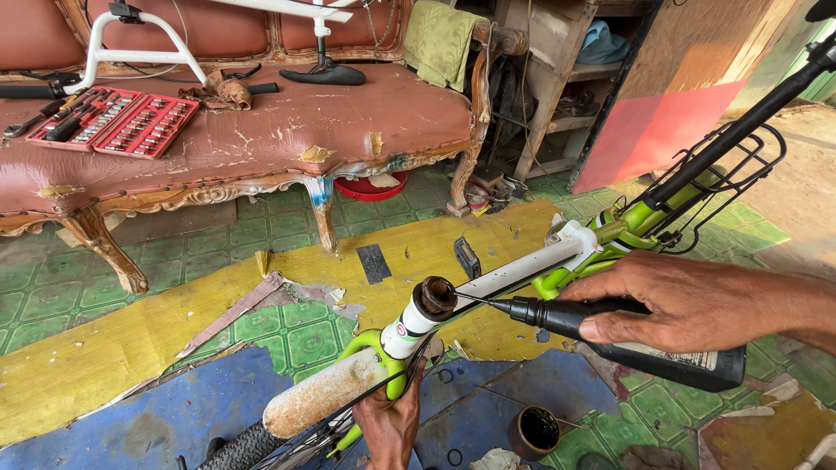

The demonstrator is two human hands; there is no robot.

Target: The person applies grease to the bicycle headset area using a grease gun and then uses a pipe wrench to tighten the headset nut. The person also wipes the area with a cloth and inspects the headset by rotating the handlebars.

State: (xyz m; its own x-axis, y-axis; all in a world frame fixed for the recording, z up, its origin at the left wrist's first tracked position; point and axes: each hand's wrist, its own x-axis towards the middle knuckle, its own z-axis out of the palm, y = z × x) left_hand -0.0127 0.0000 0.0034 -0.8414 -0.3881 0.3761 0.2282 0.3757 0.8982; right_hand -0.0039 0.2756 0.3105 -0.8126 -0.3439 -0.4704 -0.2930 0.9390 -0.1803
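My right hand [688, 305] grips a black oil bottle [636, 344] held sideways, its thin nozzle tip touching the rusty bearing cup [435, 298] at the end of a white bicycle head tube [514, 277]. The frame [627, 222] is lime green and white and lies tilted across the floor. At the bottom edge my left hand [389, 424] holds the green fork [370, 348] just below the tube, beside a rusty mudguard [324, 393] and the tyre [244, 448].
A worn pink sofa [348, 122] stands behind, bearing a red socket set case [113, 120], a rag, and a white bicycle frame [139, 43] with a black saddle [326, 74]. A small round tin [535, 431] sits on the floor near my left hand. Torn yellow and blue mats cover green tiles.
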